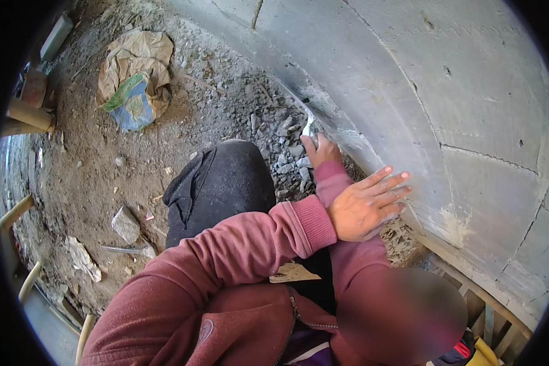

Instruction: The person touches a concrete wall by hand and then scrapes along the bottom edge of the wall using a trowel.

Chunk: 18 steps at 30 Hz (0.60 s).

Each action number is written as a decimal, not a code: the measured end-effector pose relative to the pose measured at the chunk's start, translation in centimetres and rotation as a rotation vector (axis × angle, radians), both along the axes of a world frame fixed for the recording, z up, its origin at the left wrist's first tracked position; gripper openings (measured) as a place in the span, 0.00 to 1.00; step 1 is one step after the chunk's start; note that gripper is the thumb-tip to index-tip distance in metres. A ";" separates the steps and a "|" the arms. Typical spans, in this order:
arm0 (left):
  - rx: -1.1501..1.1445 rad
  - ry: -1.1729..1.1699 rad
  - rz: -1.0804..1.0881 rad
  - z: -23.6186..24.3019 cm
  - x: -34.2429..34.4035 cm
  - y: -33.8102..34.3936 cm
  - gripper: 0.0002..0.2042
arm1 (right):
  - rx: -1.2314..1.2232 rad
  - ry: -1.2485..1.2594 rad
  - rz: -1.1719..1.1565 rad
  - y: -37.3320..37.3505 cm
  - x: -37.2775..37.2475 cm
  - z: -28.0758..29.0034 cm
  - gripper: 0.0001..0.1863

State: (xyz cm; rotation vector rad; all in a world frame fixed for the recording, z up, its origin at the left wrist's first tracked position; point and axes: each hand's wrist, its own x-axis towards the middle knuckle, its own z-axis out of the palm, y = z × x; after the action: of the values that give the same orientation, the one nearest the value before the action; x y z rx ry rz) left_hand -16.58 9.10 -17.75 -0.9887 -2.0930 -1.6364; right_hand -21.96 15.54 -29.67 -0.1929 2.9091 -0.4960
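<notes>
Narrow grey metal hand tool (310,118), pinched in the grip of our right hand (324,150), at the foot of the grey concrete wall (372,79), our left hand (363,210) spread over our maroon right sleeve (361,256), loose grey rubble (283,137) beside, crumpled brown paper sack (141,52) on dirt floor (91,189).

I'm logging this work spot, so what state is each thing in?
Right hand: closed on tool
Left hand: open, palm hidden
Tool: held, close to the wall
Wall: upright, lined with joints or cracks
Sack: crumpled
Block: lying loose
Jacket: partly unzipped
Trousers: dusty at the knee
</notes>
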 end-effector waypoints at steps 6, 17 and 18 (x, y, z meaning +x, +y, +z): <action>0.020 -0.033 -0.003 0.0 0.1 0.0 0.19 | 0.092 0.095 -0.092 3.0 0.7 -0.5 0.25; 0.012 0.012 -0.004 0.0 -0.1 0.8 0.19 | 0.097 0.049 -0.074 3.9 1.9 0.7 0.22; 0.005 -0.012 -0.058 0.0 0.1 0.8 0.20 | 0.184 -0.069 -0.097 4.1 2.3 0.5 0.23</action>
State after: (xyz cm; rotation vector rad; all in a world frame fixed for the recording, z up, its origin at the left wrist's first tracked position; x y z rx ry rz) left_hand -16.52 9.93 -17.73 -1.0490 -2.0854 -1.6787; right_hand -19.70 19.68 -29.14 -0.0091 2.8849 -0.2407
